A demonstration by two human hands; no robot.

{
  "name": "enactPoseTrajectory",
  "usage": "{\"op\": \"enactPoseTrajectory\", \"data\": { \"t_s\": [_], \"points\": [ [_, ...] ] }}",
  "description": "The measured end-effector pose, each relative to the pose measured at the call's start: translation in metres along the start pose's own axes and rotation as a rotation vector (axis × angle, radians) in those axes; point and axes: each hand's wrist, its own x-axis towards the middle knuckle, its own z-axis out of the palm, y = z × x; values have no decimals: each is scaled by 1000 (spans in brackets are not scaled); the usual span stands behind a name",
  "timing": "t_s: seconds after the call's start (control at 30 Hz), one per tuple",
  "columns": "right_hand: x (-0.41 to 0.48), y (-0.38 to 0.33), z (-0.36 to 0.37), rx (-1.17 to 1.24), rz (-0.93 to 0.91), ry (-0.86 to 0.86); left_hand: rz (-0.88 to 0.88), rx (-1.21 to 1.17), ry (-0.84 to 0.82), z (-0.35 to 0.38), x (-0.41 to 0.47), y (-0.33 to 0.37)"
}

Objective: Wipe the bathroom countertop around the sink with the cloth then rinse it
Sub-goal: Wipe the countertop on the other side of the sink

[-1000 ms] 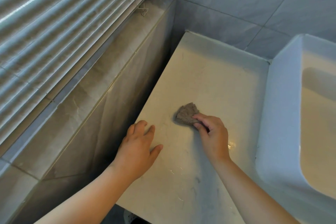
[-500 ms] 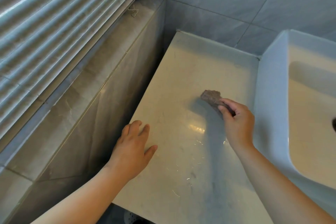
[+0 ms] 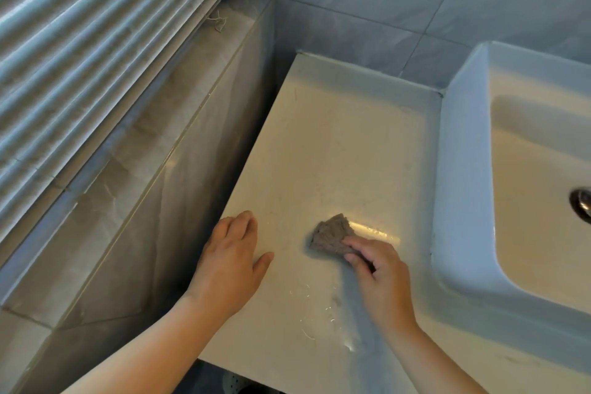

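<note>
A small grey-brown cloth (image 3: pixel 331 236) lies bunched on the pale countertop (image 3: pixel 345 144), near its front half. My right hand (image 3: pixel 380 275) presses on the cloth's near edge with fingers curled over it. My left hand (image 3: pixel 230 262) rests flat on the countertop's left edge, fingers together and thumb out, holding nothing. The white vessel sink (image 3: pixel 460 201) stands to the right of the cloth, its metal drain (image 3: pixel 582 205) at the frame's right edge. Wet streaks and droplets glisten on the counter in front of the cloth.
A tiled ledge (image 3: pixel 134 169) runs along the left, higher than the counter, under slatted window blinds (image 3: pixel 80 41) with a loose cord. Grey tiled wall (image 3: pixel 383 9) backs the counter. A dark gap separates the ledge from the counter's left edge.
My right hand has dragged the cloth from the far right near the sink back toward me and to the left. The left hand has stayed on the counter's edge.
</note>
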Motion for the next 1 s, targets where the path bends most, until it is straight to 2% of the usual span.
{"op": "enactPoseTrajectory", "data": {
  "t_s": [0.07,0.17,0.27,0.4,0.47,0.67,0.9,1.0],
  "points": [
    [-2,-7,-6,50,70,74,0,5,-11,1,0,-1],
    [14,-14,-24,85,135,365,1,36,-21,0,1,0],
    [33,-9,-40,-70,166,542,0,50,-29,-1,2,1],
    [29,16,-26,-392,217,430,12,74,-38,-2,2,0],
    [23,24,-14,-421,255,444,22,86,-37,-4,1,-1],
    [19,23,-2,-167,306,529,47,159,-58,-5,3,-5],
    [-7,-3,22,-116,116,369,60,163,-75,-4,2,-4],
    [-19,-15,28,-21,115,261,68,156,-91,-6,1,-5]
  ]
}}
